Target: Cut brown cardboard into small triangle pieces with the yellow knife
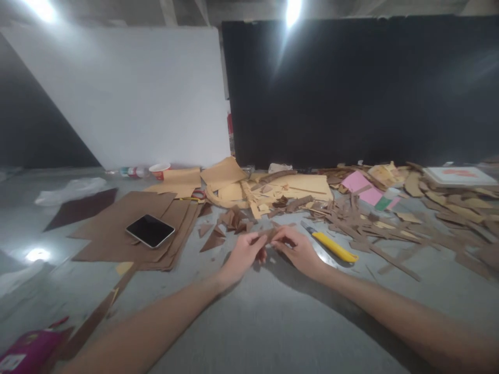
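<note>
My left hand (245,254) and my right hand (297,250) meet over the grey table (249,322), fingertips pinched together on a small brown cardboard strip (268,235) held between them. Small brown cardboard triangles and scraps (224,228) lie just beyond my left hand. A yellow utility knife (333,246) rests on the table right beside my right hand, blade end pointing away to the left.
A dark phone (150,230) lies on a stack of brown cardboard sheets (117,228) to the left. Tan cardboard pieces (273,189), pink paper (362,188) and many strips (429,223) spread right. A red cup (159,170), a plastic bottle (130,171) and a magenta packet (27,350) are also here.
</note>
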A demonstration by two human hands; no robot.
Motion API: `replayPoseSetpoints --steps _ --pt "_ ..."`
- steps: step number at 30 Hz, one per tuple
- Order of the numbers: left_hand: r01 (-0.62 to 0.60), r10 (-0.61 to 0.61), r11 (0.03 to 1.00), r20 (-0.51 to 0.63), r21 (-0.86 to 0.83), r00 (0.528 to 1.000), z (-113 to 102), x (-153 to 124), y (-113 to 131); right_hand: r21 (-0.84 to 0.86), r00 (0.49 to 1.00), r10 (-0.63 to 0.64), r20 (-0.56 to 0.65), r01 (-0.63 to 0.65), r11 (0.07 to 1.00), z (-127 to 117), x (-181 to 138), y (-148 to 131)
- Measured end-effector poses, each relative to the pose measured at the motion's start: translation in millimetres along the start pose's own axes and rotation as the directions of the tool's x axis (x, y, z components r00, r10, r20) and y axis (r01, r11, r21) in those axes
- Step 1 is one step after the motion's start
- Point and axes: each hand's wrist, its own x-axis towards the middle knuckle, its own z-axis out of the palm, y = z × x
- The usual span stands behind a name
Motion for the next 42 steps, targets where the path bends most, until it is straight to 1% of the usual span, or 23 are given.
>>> replayPoseSetpoints --steps 3,7,10,12,15,17,20,24,28,30,33,36,39,42 --pt "-0.021 0.022 1.0 0.031 -0.014 0.999 1 -2 3 0.051 0.996 0.078 0.04 -0.08 0.996 -2 -4 -4" --pt "0.016 -0.015 1.0 0.078 -0.007 0.997 1 -1 3 0.133 0.98 0.189 0.053 -0.195 0.972 -7 -1 -11" --pt "0.03 -0.032 0.999 0.112 0.017 0.993 -2 -2 2 0.185 0.976 0.209 0.063 -0.218 0.958 -9 1 -14" --pt "0.023 -0.032 0.998 0.14 0.064 0.99 -4 -3 2 0.213 0.975 0.212 0.072 -0.223 0.951 -8 1 -13" --pt "0.009 -0.033 0.991 0.175 0.137 0.984 -5 -4 4 0.238 0.959 0.257 0.121 -0.28 0.93 -7 1 -10" --pt "-0.004 -0.023 0.987 0.169 0.159 0.985 -4 -6 6 0.24 0.947 0.29 0.135 -0.316 0.918 -7 2 -9" --pt "-0.061 0.03 0.981 0.165 0.186 0.986 -1 -8 9 0.239 0.946 0.304 0.111 -0.322 0.916 -9 3 -9" --pt "-0.119 0.072 0.964 0.195 0.24 0.978 2 -12 14 0.219 0.951 0.29 0.111 -0.308 0.926 -11 4 -11" --pt "-0.157 0.114 0.939 0.154 0.306 0.981 5 -14 19 0.204 0.955 0.275 0.107 -0.292 0.934 -10 2 -10" --pt "-0.173 0.129 0.928 0.152 0.329 0.98 5 -13 18 0.208 0.956 0.276 0.094 -0.29 0.934 -10 1 -9" --pt "-0.174 0.129 0.924 0.151 0.341 0.98 4 -11 15 0.204 0.958 0.273 0.089 -0.286 0.936 -9 2 -7" --pt "-0.166 0.123 0.927 0.146 0.335 0.982 2 -9 12 0.219 0.961 0.251 0.116 -0.271 0.937 -10 4 -6" --pt "-0.167 0.121 0.94 0.169 0.298 0.978 1 -8 10 0.22 0.958 0.241 0.153 -0.271 0.937 -12 5 -6" --pt "-0.162 0.119 0.952 0.175 0.26 0.977 0 -7 6 0.233 0.953 0.258 0.158 -0.29 0.928 -13 6 -4"
